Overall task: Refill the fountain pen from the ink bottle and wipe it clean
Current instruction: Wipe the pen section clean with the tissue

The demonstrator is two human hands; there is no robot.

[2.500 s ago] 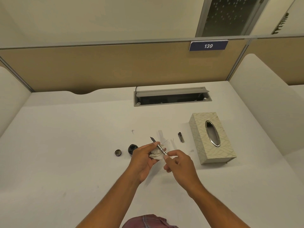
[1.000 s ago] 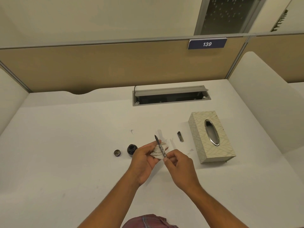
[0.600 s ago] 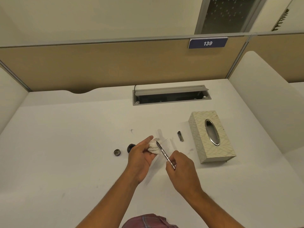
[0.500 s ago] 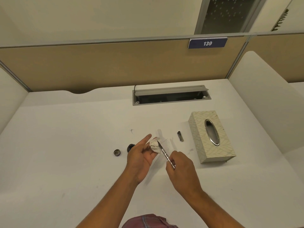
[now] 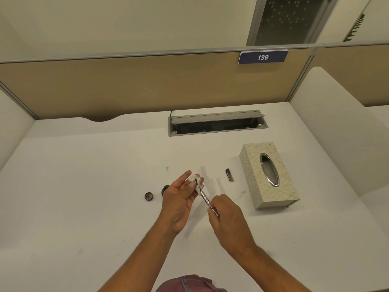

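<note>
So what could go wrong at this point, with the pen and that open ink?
The ink bottle stands uncapped right behind the left hand, its cap lying apart; a careless move could tip it. The tissue is small and already ink-marked, so ink may reach the fingers. The right hand pinches only the pen's rear end, so it could slip.

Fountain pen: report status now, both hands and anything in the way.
Right hand grips fountain pen by its rear. Left hand holds tissue at the nib, fingers loose. Ink bottle uncapped behind left hand, its cap beside it. Nothing obstructing.
</note>
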